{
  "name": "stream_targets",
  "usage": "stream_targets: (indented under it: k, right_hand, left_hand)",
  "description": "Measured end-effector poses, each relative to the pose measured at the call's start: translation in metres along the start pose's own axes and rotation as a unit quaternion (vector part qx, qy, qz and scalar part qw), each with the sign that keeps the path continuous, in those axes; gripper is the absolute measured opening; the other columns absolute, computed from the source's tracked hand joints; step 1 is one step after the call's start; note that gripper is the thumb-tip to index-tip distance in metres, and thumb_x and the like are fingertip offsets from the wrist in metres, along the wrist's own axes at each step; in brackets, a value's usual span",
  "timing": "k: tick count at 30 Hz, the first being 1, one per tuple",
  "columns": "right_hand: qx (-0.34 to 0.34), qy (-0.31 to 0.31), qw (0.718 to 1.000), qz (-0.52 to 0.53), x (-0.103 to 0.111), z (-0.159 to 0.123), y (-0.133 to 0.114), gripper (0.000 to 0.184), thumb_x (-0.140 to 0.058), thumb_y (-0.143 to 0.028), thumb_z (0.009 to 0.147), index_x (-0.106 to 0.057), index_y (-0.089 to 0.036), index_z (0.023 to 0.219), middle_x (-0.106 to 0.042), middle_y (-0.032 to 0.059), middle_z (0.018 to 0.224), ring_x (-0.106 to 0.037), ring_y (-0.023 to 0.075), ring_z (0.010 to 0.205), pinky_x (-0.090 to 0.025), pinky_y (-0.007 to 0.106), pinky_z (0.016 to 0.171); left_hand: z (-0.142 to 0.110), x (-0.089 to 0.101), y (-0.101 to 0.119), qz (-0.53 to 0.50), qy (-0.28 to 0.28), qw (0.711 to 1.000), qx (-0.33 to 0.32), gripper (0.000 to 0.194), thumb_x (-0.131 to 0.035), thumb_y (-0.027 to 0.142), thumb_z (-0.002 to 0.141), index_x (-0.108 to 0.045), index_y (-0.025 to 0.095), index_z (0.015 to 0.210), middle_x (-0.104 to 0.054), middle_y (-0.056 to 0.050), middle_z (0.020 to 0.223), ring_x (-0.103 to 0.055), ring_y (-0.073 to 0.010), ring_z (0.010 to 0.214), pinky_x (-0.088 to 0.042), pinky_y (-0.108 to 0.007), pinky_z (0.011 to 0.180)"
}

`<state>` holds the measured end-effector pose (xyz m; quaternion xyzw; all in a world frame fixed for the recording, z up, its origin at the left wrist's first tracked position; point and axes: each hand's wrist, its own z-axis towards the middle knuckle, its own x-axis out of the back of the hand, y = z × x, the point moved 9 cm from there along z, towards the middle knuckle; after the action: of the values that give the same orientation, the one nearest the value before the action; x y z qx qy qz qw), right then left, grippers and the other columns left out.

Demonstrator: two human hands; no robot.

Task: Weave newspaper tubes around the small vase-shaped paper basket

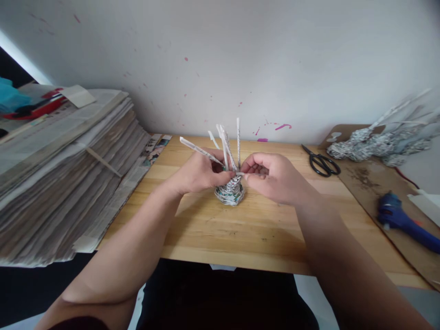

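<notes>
A small woven newspaper basket (229,193) stands upright on the wooden table, wide at its base and narrower above. Several rolled paper sticks (225,142) rise from its top, one leaning far to the left. My left hand (204,172) is closed around the upper part of the basket, its thumb across the front near the rim. At the right side of the rim, my right hand (270,176) pinches a thin paper strip (252,174) that runs from the weave. Some of the left fingers are hidden behind the sticks.
Tall stacks of newspapers (85,169) fill the left side. Black scissors (321,162) lie at the back right. Beyond them are more woven paper pieces (364,144) and a blue glue gun (405,220) on brown cardboard (360,183). A paint-spotted wall (220,64) closes off the back.
</notes>
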<state>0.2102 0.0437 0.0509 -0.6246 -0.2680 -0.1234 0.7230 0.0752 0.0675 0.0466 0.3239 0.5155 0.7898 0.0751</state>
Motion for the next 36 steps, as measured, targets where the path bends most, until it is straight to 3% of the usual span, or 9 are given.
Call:
stream_targets:
  k: [7, 13, 28, 31, 34, 36]
  right_hand:
    - [0.005, 0.048, 0.998, -0.039, 0.001, 0.0, -0.003, 0.005, -0.072, -0.022, 0.071, -0.067, -0.02, 0.072, -0.067, 0.0004, 0.067, -0.058, 0.0141, 0.062, -0.046, 0.029, 0.057]
    - [0.006, -0.006, 1.0, -0.025, 0.002, -0.001, -0.003, 0.005, -0.069, -0.019, 0.074, -0.071, -0.02, 0.079, -0.071, 0.0015, 0.072, -0.06, 0.0149, 0.065, -0.047, 0.028, 0.058]
    - [0.028, -0.03, 0.999, -0.029, 0.004, -0.002, -0.003, 0.006, -0.066, -0.017, 0.079, -0.071, -0.02, 0.08, -0.068, -0.0001, 0.071, -0.057, 0.0131, 0.063, -0.045, 0.028, 0.057]
    - [0.058, 0.004, 0.997, -0.059, 0.011, -0.005, -0.009, 0.011, -0.065, -0.019, 0.083, -0.074, -0.021, 0.09, -0.073, 0.0023, 0.081, -0.062, 0.0158, 0.07, -0.047, 0.029, 0.06]
    - [0.102, 0.085, 0.987, -0.089, 0.027, -0.011, -0.019, 0.018, -0.066, -0.023, 0.088, -0.075, -0.022, 0.103, -0.076, 0.0048, 0.092, -0.067, 0.0205, 0.083, -0.05, 0.032, 0.068]
    - [0.133, 0.129, 0.978, -0.095, 0.033, -0.014, -0.024, 0.015, -0.066, -0.025, 0.09, -0.076, -0.022, 0.101, -0.077, 0.0052, 0.095, -0.069, 0.0222, 0.088, -0.052, 0.034, 0.075]
  left_hand:
    - [0.0, 0.0, -0.001, 0.004, -0.001, 1.0, -0.002, 0.009, -0.072, 0.023, 0.08, -0.073, 0.014, 0.082, -0.074, -0.004, 0.074, -0.061, -0.0123, 0.061, -0.05, -0.025, 0.058]
    - [0.0, 0.0, -0.001, 0.005, -0.003, 1.0, 0.005, 0.01, -0.072, 0.024, 0.08, -0.072, 0.014, 0.081, -0.073, -0.003, 0.072, -0.059, -0.0117, 0.059, -0.047, -0.024, 0.055]
    - [0.0, 0.0, -0.002, 0.007, -0.019, 1.0, 0.007, 0.012, -0.073, 0.026, 0.081, -0.073, 0.014, 0.084, -0.071, -0.003, 0.073, -0.057, -0.0119, 0.06, -0.046, -0.025, 0.056]
    - [0.001, 0.001, -0.004, 0.006, -0.014, 1.0, 0.01, 0.014, -0.072, 0.026, 0.083, -0.074, 0.013, 0.088, -0.071, -0.003, 0.074, -0.059, -0.0121, 0.061, -0.047, -0.025, 0.056]
    - [0.002, 0.003, -0.008, -0.007, -0.008, 1.0, 0.014, 0.016, -0.072, 0.028, 0.086, -0.072, 0.013, 0.089, -0.07, -0.003, 0.073, -0.06, -0.0125, 0.062, -0.048, -0.024, 0.056]
    - [0.002, 0.003, -0.009, -0.023, -0.012, 1.0, 0.013, 0.017, -0.072, 0.03, 0.087, -0.071, 0.013, 0.09, -0.069, -0.003, 0.072, -0.061, -0.0129, 0.062, -0.049, -0.024, 0.056]
